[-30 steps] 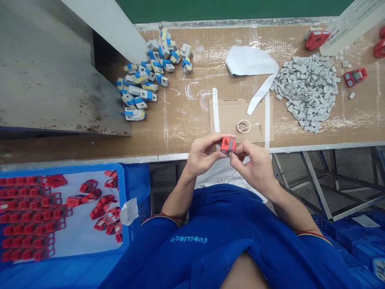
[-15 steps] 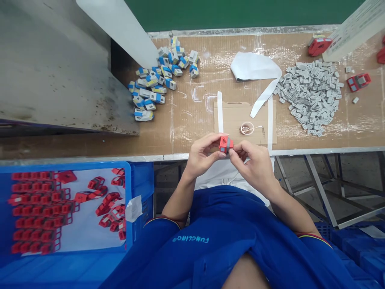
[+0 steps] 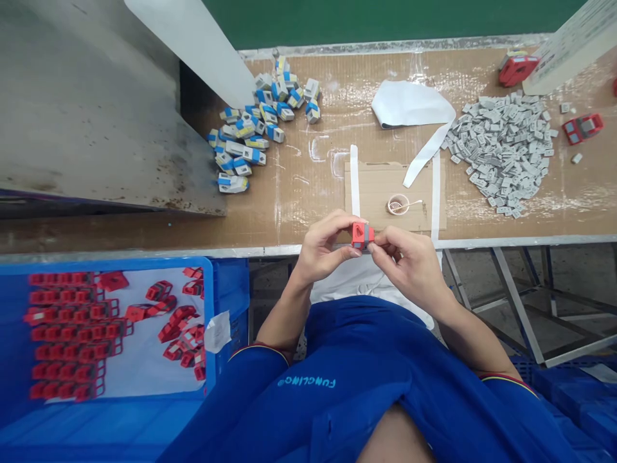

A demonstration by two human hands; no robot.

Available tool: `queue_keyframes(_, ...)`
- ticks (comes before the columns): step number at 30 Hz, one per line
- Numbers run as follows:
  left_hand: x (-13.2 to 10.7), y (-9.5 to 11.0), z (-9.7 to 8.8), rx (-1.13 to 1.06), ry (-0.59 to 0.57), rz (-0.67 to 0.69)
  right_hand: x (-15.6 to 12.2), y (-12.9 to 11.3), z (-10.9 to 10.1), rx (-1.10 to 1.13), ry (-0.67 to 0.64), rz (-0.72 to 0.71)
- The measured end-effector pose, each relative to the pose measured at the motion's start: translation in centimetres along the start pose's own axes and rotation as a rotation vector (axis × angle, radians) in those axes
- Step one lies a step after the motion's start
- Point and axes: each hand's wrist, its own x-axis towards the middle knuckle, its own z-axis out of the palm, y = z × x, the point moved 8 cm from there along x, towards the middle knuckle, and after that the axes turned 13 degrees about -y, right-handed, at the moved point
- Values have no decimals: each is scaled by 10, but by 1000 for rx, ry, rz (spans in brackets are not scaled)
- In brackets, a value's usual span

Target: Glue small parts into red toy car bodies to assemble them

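Note:
Just over the table's front edge, a small red toy car [image 3: 358, 235] with a grey band and pale windows is between my hands. My left hand [image 3: 324, 249] is closed on its left side, thumb below and fingers above. At the car's right end, my right hand [image 3: 409, 258] pinches with thumb and forefinger; whether a small part is hidden in that pinch I cannot make out. Beyond the hands, a small round cup [image 3: 391, 199] holds a thin white stick [image 3: 409, 206] and stands on a cardboard sheet [image 3: 371, 180] taped to the table.
On the left stands a blue crate [image 3: 208, 308] with rows of red toy cars [image 3: 67, 334]. White-and-blue toy pieces [image 3: 250, 128] are heaped at the back left, small grey parts [image 3: 506, 148] at the right. A white strip [image 3: 409, 106] lies behind the cup. A metal box [image 3: 106, 116] borders the left.
The red car is turned slightly in my fingers and sits a little lower. Both hands keep their grip, and the view has shifted slightly.

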Motion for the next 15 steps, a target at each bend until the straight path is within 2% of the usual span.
queue_keyframes(7,4,-8,-1,-239,92,-34,-7,-14,-7,-57,158,-143)
queue_keyframes(10,3,-15,2,-344,116,-48,-8,-18,-4,-70,170,-218)
queue_keyframes(12,1,-20,5,-368,143,-85,-8,-18,-2,-96,194,-253)
queue_keyframes(15,2,-21,13,-349,148,-106,-10,-17,-3,-165,296,-307)
